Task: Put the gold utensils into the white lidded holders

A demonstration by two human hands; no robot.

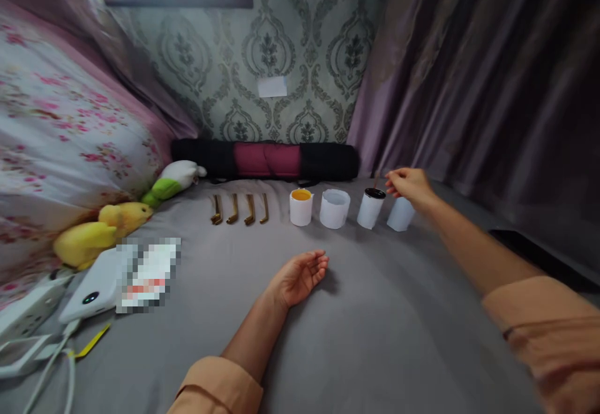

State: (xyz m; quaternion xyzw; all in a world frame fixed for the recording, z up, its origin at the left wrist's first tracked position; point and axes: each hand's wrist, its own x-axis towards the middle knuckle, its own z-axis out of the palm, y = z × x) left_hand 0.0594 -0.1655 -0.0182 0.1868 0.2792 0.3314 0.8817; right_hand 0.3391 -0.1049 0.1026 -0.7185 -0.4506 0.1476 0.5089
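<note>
My right hand (409, 184) is raised over the right end of a row of white cups, its fingers pinched together. Just left of the fingertips, a thin brownish stick-like thing (375, 181) rises from a black-rimmed white cup (370, 212); I cannot make out whether the fingers hold it. Below the hand is another white cup (400, 215), its top partly hidden. Further left stand a wide white cup (334, 212) and a white cup with a yellow-orange inside (300, 211). My left hand (302, 278) rests palm up on the grey sheet, fingers loosely curled, holding nothing.
Several bent, brass-coloured pieces (249, 209) lie lined up left of the cups. A black and maroon roll (267, 161) lies along the wall. At left are plush toys (87, 242), a white device (96, 282), a power strip (30, 307) and cables. A dark flat object (539, 257) lies right.
</note>
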